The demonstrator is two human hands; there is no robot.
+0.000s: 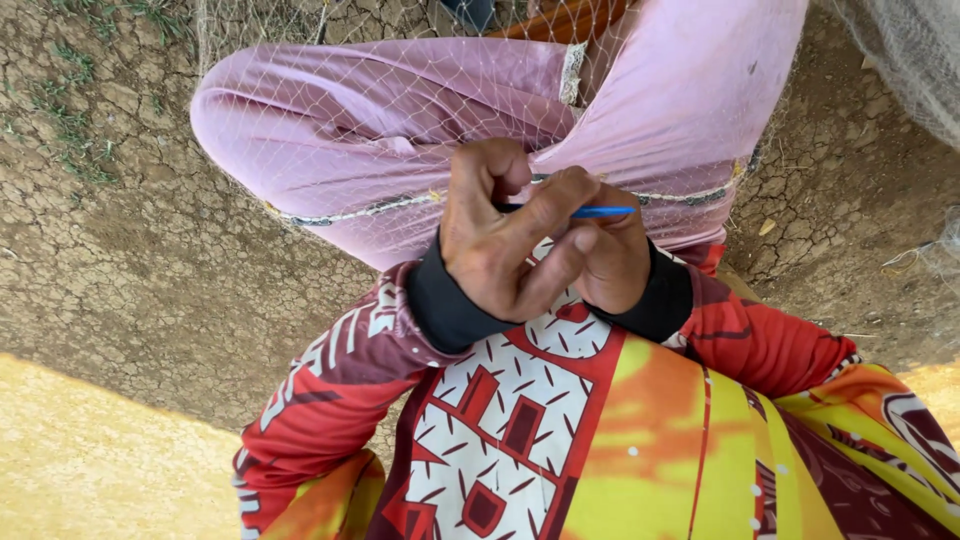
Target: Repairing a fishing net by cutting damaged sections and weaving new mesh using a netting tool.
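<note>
Plainly, the left hand (495,240) pinched the net (400,120) over the knees while the right hand (612,262) gripped a blue needle (603,212), whose tip risked snagging neighbouring mesh.

cracked dry ground (150,250) under sparse grass (70,130)

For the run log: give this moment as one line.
left hand: pinching net | right hand: holding blue needle | net draped over pink trousers | cracked ground

Outdoors, cracked dry earth (130,250), fishing net (300,110)
</note>
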